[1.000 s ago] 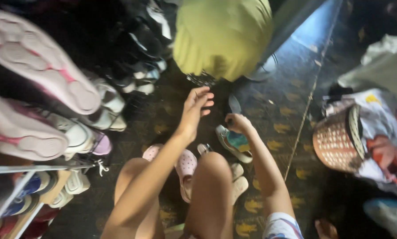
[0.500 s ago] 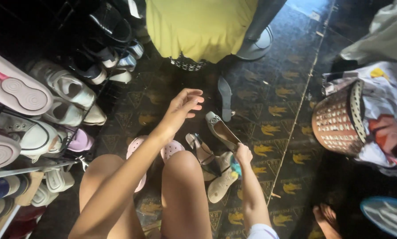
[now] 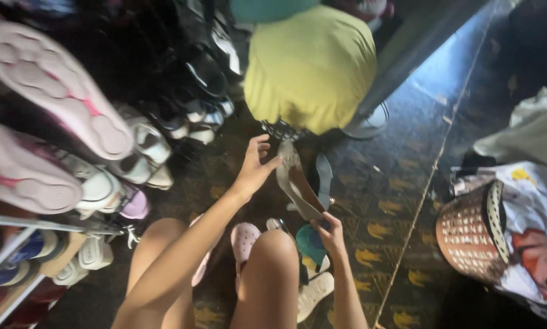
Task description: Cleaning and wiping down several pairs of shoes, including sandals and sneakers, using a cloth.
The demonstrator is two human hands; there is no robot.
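Observation:
My right hand point(image 3: 333, 234) grips the lower end of a beige flat shoe point(image 3: 298, 186) and holds it tilted above the floor. My left hand point(image 3: 255, 167) is raised with fingers spread, its thumb against the shoe's upper tip. Below the shoe a teal shoe point(image 3: 311, 242) and a white-soled shoe point(image 3: 314, 293) lie on the patterned floor. My bare knees are in the foreground, with pink clogs point(image 3: 245, 239) between them.
A shoe rack point(image 3: 90, 183) packed with sneakers and sandals fills the left. A person in a yellow shirt point(image 3: 310, 67) crouches just beyond my hands. A round fan base point(image 3: 365, 125) stands behind. A woven basket point(image 3: 468, 234) and piled clothes sit at the right.
My right hand has lifted the beige shoe off the floor toward my left hand, which now touches its tip. The view has tilted up slightly.

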